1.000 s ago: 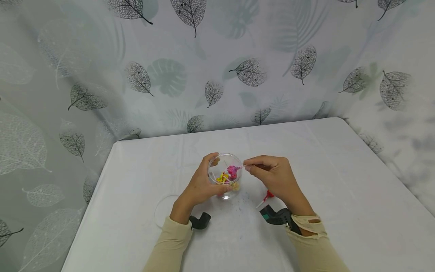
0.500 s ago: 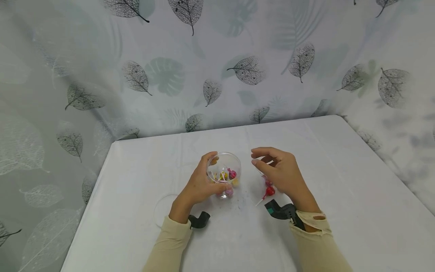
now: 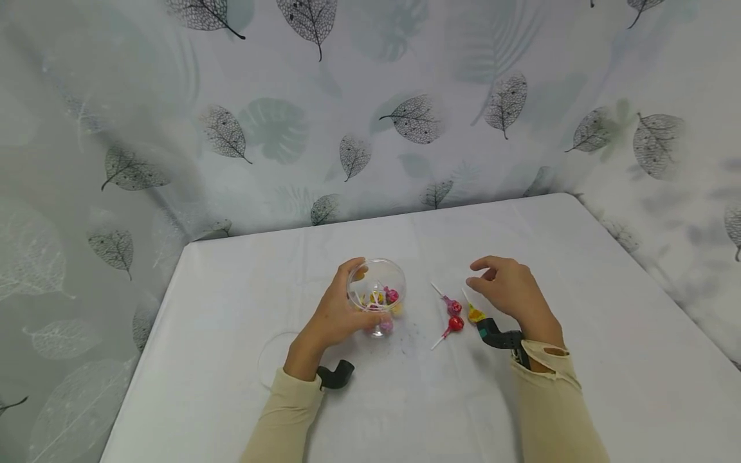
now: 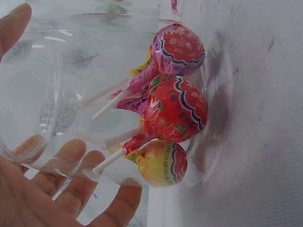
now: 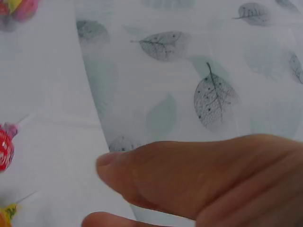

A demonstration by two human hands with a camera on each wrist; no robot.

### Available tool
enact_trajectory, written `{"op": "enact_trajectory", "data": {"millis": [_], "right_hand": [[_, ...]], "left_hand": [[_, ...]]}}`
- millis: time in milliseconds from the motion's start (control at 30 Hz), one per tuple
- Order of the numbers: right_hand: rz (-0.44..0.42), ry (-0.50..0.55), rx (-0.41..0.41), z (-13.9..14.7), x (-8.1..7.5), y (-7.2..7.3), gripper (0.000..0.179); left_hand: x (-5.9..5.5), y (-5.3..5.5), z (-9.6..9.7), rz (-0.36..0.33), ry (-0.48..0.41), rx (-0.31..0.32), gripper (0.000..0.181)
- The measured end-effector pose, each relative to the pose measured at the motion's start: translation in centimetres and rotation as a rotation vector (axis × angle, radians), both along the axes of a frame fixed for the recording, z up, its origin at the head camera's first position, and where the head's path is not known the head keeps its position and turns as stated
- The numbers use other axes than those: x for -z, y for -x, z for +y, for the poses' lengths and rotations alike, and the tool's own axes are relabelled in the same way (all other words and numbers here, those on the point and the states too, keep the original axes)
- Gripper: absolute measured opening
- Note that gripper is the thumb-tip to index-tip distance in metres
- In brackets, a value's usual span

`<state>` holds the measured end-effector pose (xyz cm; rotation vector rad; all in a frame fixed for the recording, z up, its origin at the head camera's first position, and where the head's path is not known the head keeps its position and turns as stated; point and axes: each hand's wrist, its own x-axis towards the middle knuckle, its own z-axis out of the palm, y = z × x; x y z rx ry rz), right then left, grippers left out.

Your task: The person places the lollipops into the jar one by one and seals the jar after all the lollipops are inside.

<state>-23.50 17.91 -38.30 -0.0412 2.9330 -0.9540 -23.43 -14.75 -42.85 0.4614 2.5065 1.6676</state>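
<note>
My left hand (image 3: 330,318) grips a clear plastic jar (image 3: 401,276), its open mouth tilted toward me. Inside, in the left wrist view, are several wrapped lollipops on white sticks, among them a pink one (image 4: 179,49), a red one (image 4: 175,109) and a yellow one (image 4: 163,163). To the right of the jar, a pinkish-red lollipop (image 3: 454,307), a red lollipop (image 3: 457,323) and a yellow lollipop (image 3: 476,314) lie on the table. My right hand (image 3: 514,290) hovers by the yellow one, thumb and forefinger apart with nothing between them.
A clear round lid (image 3: 260,365) lies flat left of my left wrist. The white-covered table (image 3: 579,289) ends at a leaf-patterned curtain (image 3: 370,96) behind and at both sides. Each wrist carries a black camera mount, one at the left wrist (image 3: 337,374).
My right hand has let go of a pink lollipop at the jar and moved right, beside the loose lollipops. My left hand keeps holding the jar.
</note>
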Motion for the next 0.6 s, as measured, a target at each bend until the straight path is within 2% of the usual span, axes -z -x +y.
{"op": "enact_trajectory", "data": {"millis": [100, 200, 433, 600], "right_hand": [[-0.141, -0.027, -0.026, 0.6, 1.1, 0.7, 0.045], [-0.220, -0.051, -0.045, 0.8, 2.0, 1.1, 0.046], [-0.295, -0.094, -0.038, 0.5, 3.0, 1.5, 0.050], [-0.301, -0.122, -0.040, 0.3, 3.5, 1.5, 0.050]], "left_hand": [[0.0, -0.1, -0.1, -0.002, -0.008, 0.005, 0.109], [0.0, -0.1, -0.1, -0.003, -0.012, 0.007, 0.108], [0.0, -0.1, -0.1, 0.005, -0.010, 0.006, 0.108], [0.2, 0.0, -0.1, 0.012, -0.010, 0.012, 0.107]]}}
